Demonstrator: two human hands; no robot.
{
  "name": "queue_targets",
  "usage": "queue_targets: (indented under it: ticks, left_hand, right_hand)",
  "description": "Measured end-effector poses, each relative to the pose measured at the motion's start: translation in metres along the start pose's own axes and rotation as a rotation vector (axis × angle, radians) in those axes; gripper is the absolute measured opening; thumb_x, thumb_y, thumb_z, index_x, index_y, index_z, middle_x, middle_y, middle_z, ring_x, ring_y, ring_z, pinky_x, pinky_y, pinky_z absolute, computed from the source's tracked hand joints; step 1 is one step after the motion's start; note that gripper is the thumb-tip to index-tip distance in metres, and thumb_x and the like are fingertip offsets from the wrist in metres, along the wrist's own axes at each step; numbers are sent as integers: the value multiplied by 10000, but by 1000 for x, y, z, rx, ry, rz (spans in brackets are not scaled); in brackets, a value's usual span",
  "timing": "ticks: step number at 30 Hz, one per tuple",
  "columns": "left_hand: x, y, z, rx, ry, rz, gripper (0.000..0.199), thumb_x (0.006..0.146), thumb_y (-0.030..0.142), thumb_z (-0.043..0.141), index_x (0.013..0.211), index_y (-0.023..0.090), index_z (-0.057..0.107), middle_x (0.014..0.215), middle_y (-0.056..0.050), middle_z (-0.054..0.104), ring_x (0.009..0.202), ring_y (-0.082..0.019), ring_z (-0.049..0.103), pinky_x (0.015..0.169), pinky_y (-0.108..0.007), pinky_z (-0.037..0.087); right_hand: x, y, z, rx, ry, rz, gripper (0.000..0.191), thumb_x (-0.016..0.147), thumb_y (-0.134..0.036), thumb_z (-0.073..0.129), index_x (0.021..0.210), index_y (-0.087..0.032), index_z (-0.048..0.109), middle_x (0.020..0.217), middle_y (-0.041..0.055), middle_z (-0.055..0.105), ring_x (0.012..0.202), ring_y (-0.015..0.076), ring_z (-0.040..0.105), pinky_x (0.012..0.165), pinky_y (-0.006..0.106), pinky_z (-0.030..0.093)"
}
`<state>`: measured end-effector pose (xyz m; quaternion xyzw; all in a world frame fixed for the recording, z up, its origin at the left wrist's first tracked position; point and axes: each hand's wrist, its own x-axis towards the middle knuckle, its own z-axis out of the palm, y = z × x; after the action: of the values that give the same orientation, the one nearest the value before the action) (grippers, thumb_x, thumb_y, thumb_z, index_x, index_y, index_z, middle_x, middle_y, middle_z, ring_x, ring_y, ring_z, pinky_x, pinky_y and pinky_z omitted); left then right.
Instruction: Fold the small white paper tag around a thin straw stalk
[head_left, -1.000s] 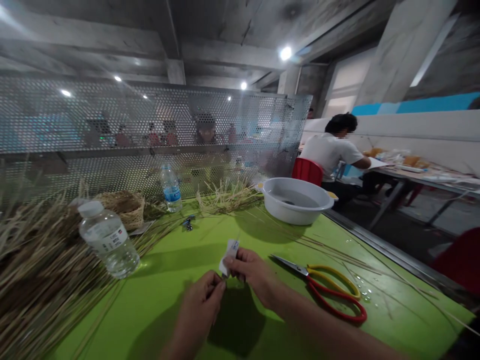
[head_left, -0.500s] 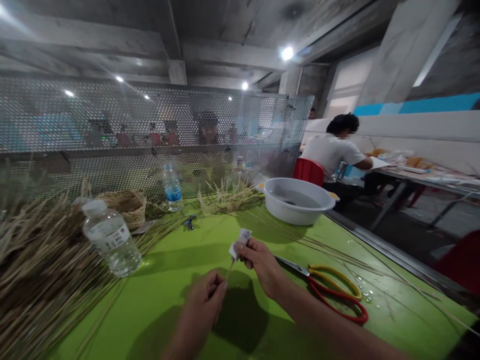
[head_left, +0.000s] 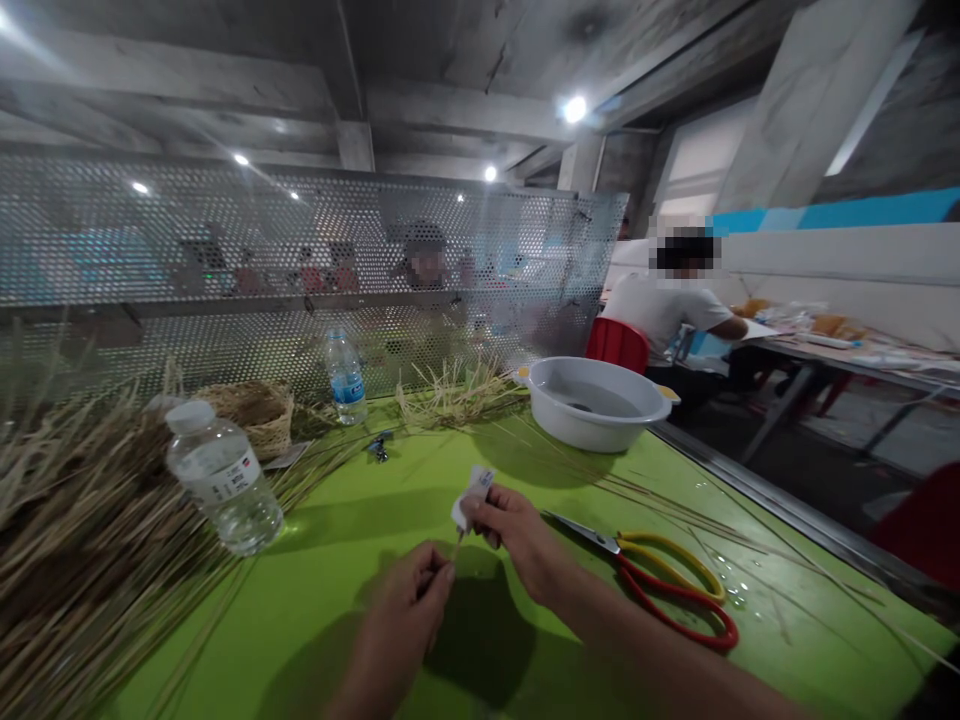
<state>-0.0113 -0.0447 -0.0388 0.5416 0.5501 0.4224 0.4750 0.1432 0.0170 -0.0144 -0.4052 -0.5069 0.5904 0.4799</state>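
My left hand [head_left: 409, 605] is closed on a thin strand [head_left: 458, 546] just above the green table [head_left: 337, 530]. The strand rises from its fingertips to a small piece of white paper [head_left: 474, 497] with print on it. Thumb and fingers of my right hand [head_left: 517, 530] pinch that paper, which is folded about the strand's upper end. Scissors [head_left: 667, 580] with one yellow and one red handle lie right of my right hand, their blades pointing towards it.
Dry straw [head_left: 75, 540] covers the left side, near a large bottle [head_left: 225, 480], a woven basket [head_left: 262, 415] and a smaller bottle [head_left: 345, 378]. A grey basin [head_left: 592, 400] holds water at the back right. A person [head_left: 667, 305] sits beyond it.
My right hand has moved slightly down and left with the paper, closer to my left hand. Less of the strand shows between them.
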Motion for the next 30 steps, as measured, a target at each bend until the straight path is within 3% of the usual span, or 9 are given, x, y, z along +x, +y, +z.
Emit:
queue_targets:
  ticks: [3,7,11,16,20,22,26,28,30]
  left_hand:
    - [-1,2,-1,20,2,9,312,796,493,544,678,213,472,539,82,383,459,-94,323,446,-210,264]
    - [1,-1,-2,62,-19,-11,327,786,521,537,686,215,479,540,84,376,454,-93,311,444,-211,249]
    - [3,-6,-2,55,-4,5,309,792,497,523,676,217,463,545,83,375,452,-91,304,443,-212,248]
    - [2,-3,-2,53,-16,21,266,823,437,516,684,216,468,542,85,367,452,-90,300,443,-214,225]
    - [2,-1,-2,64,0,38,281,821,448,526,671,218,466,544,80,383,460,-98,334,456,-221,250]
    - [1,0,-3,88,-3,48,287,816,443,539,653,216,473,537,74,398,467,-105,357,463,-227,265]
    - [-1,18,-11,96,45,64,260,820,449,565,742,202,588,655,11,577,618,-162,540,569,-265,407]
    - [-7,36,-16,35,131,94,267,807,454,608,893,205,646,850,-35,670,807,-205,612,694,-300,472]
    - [-20,58,-21,-78,185,133,285,771,469,664,923,228,668,882,-37,679,854,-218,618,718,-307,492]
  right_hand:
    - [0,0,0,27,45,-25,278,705,-425,731,710,-161,643,633,-17,545,541,97,338,528,266,215]
    - [-3,2,2,0,-92,23,276,729,-423,715,730,-152,661,636,-7,563,542,98,357,530,265,225]
    - [-2,1,1,13,17,-20,276,721,-418,728,715,-155,645,633,-15,553,540,94,342,527,263,217]
    - [-3,0,3,37,-95,24,286,706,-435,739,718,-157,669,643,-3,579,557,102,378,539,262,238]
    - [-3,-1,1,36,6,-12,290,700,-435,744,704,-159,654,621,-18,549,536,95,340,532,267,217]
    - [-3,0,1,42,-23,-13,274,723,-422,727,711,-159,649,624,-17,548,535,95,340,531,268,216]
    - [-1,0,-1,40,-46,-15,255,742,-397,708,716,-151,647,632,-12,558,544,97,353,539,266,227]
    - [2,1,-2,43,-4,-32,262,733,-398,716,702,-151,635,627,-16,550,544,95,349,539,266,222]
    - [5,2,-4,55,7,-44,272,733,-407,719,693,-153,629,623,-17,549,542,95,343,536,268,212]
